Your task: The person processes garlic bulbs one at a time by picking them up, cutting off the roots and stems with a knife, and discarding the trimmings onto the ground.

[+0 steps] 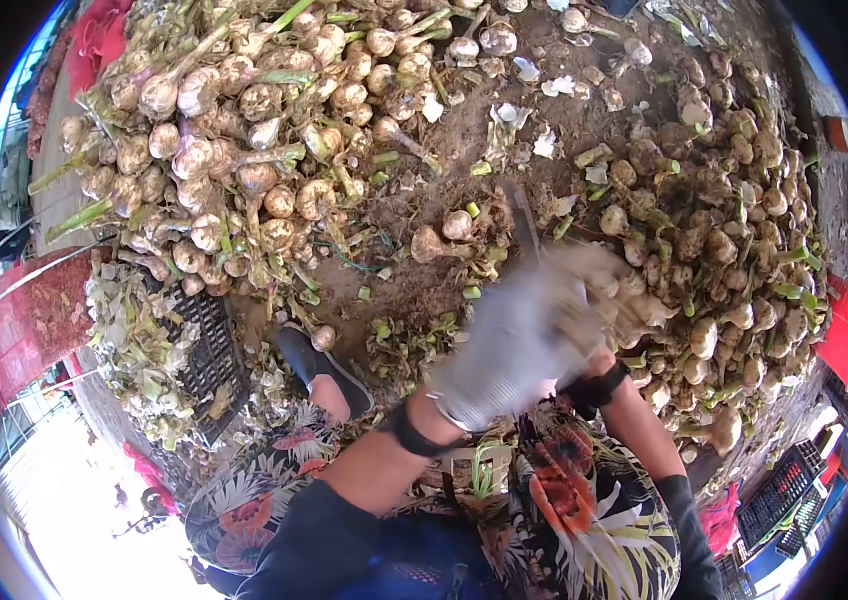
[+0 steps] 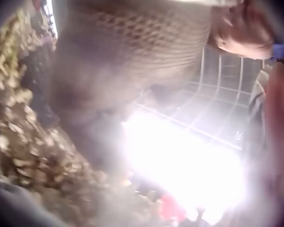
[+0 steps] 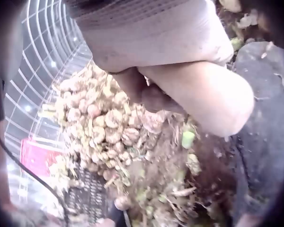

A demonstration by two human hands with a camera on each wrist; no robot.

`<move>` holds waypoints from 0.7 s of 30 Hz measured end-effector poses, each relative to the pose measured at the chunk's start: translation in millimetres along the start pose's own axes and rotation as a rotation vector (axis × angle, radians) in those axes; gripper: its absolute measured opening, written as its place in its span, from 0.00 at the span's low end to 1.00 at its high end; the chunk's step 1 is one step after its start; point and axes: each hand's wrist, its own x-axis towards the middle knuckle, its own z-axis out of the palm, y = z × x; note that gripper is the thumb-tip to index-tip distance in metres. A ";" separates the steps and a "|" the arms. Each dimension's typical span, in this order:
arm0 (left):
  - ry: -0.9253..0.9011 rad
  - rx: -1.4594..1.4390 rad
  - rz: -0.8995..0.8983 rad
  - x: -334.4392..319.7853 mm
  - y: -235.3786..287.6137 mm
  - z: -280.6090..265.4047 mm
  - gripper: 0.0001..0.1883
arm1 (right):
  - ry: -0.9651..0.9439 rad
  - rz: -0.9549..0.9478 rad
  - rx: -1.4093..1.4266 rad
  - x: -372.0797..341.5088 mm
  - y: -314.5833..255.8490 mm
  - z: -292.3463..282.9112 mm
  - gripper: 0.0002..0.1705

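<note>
In the head view, a heap of garlic bulbs (image 1: 254, 190) with stems spreads over the far left of the ground (image 1: 374, 300), and a second heap of bulbs (image 1: 724, 250) lies along the right. Between them, a loose bulb (image 1: 457, 226) rests among cut stem bits and dry skins. The left hand (image 1: 514, 335), in a pale glove, is blurred near the middle, crossing in front of where the right forearm (image 1: 644, 430) ends; I cannot tell whether its grip is released or clenched. A dark, narrow object (image 1: 521, 218) juts up just beyond it. Near left, a black crate (image 1: 206, 365) stands beside a dark shoe (image 1: 296, 358). Patterned fabric (image 1: 584, 490) covers the person's legs.

In the left wrist view, the glove is smeared by motion, with garlic debris at left and bright light at right; its fingers and any load are unclear.

In the right wrist view, the right hand (image 3: 184, 75) wears a whitish glove with a bare digit (image 3: 213, 99) emerging. Its grip is partly hidden, so I cannot tell what it grasps. The left-hand heap and wire mesh (image 3: 38, 61) show beyond.
</note>
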 end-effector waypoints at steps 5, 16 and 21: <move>0.253 0.914 -0.693 -37.8 -149.6 -78.7 0.29 | 0.009 -0.009 0.240 8.4 23.9 -5.8 0.09; 0.245 0.105 -0.191 -28.7 -71.3 -38.6 0.33 | -0.148 -0.138 0.541 22.6 -11.3 3.5 0.17; 0.291 -0.648 -0.523 -34.7 -67.5 -32.2 0.33 | -0.141 -0.160 0.651 0.4 -39.6 8.8 0.18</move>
